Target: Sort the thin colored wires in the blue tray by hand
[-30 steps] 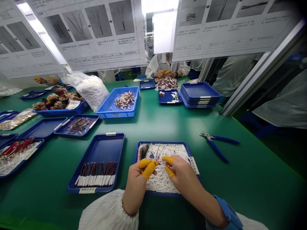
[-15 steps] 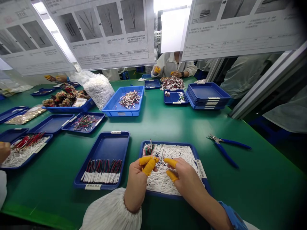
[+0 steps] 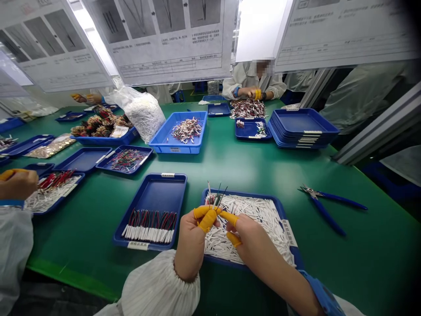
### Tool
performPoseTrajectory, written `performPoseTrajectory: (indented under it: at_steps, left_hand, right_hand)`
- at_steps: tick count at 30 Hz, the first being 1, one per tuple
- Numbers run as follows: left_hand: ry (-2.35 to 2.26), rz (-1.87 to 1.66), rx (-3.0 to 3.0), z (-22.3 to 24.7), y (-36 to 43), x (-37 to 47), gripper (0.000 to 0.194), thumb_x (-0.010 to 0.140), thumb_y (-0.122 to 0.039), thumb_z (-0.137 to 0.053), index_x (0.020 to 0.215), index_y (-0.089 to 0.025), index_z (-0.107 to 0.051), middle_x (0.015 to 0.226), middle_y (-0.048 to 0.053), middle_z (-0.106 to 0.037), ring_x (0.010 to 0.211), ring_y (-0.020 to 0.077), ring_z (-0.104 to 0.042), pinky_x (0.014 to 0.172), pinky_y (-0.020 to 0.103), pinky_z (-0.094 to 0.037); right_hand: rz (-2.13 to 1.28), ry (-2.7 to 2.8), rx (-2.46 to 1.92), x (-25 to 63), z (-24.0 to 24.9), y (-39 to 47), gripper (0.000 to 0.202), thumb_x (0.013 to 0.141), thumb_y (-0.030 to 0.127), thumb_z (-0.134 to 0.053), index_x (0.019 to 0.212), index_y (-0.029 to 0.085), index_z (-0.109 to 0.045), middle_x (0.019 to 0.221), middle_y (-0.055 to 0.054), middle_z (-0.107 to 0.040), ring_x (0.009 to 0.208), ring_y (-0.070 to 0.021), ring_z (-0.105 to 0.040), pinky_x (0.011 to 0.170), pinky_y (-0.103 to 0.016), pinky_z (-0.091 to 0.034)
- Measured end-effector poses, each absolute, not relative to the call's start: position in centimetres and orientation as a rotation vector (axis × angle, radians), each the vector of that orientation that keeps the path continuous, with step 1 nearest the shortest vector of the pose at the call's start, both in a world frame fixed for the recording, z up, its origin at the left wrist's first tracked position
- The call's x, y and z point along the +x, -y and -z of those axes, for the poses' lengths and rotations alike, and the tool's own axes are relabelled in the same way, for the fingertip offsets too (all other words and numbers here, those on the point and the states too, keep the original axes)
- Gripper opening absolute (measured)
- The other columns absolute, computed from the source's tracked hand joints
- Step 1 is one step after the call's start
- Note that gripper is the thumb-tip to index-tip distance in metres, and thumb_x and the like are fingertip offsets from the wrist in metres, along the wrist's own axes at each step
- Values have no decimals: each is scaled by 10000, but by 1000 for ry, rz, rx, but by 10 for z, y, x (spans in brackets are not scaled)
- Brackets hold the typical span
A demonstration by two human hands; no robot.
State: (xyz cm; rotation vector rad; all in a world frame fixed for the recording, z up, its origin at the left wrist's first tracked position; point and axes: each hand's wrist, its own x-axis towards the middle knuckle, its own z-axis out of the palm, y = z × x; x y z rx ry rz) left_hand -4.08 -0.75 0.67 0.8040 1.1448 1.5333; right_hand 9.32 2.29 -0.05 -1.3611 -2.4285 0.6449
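My left hand, in yellow finger cots, is closed in a pinch on thin wires that stick up above its fingertips. My right hand also wears yellow cots. Its forefinger meets the left fingertips, while its thumb stays apart below, with nothing seen between the two. Both hands hover over a blue tray of short white tubes, with a small bunch of wires at its far left corner, partly hidden. To the left lies a blue tray holding a row of red, black and green wires with white sleeves.
Blue-handled pliers lie open on the right. Farther back are a lighter blue bin, stacked trays and a bag of white pieces. A co-worker's hand is at far left; another person sits opposite. Paper sheets hang overhead.
The view has shifted, so the table things appear farther right. My right forefinger has closed in on the left fingertips. The person opposite has brought both hands together over the pile.
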Motion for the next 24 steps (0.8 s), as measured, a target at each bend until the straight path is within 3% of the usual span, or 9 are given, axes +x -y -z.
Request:
performPoseTrajectory:
  at_steps: [7,12,19,24]
  left_hand:
    - [-1131,-1545,788,-10,8,-40,132,735,-198,-614,797,-116,-696,586,6,-591,609,123,-513,716,285,-414]
    - [-1105,-1544,762,-11,7,-40,105,706,-174,-630,766,-130,-704,605,2,-605,610,114,-514,696,260,-431]
    - [-1164,-1535,778,-10,7,-40,128,689,-169,-638,787,-128,-709,721,41,-654,648,128,-540,682,264,-445]
    - [-1153,-1530,780,-12,8,-41,123,690,-164,-638,783,-121,-705,705,40,-649,637,127,-541,685,269,-445]
  right_hand:
    - [-612,2378,-1276,94,5,-23,270,660,-29,-458,813,142,-602,761,-79,-604,698,-210,-548,596,-335,-484]
    - [-617,2464,-1124,90,3,-22,428,633,-94,-431,915,161,-627,918,-80,-629,852,-220,-519,734,-344,-460]
    - [-361,2685,-1166,81,2,-17,326,709,-81,-465,806,165,-654,838,-69,-627,750,-222,-494,634,-342,-447]
    - [-376,2623,-1159,81,7,-15,272,744,-47,-465,760,160,-641,801,-71,-621,718,-207,-491,636,-322,-437]
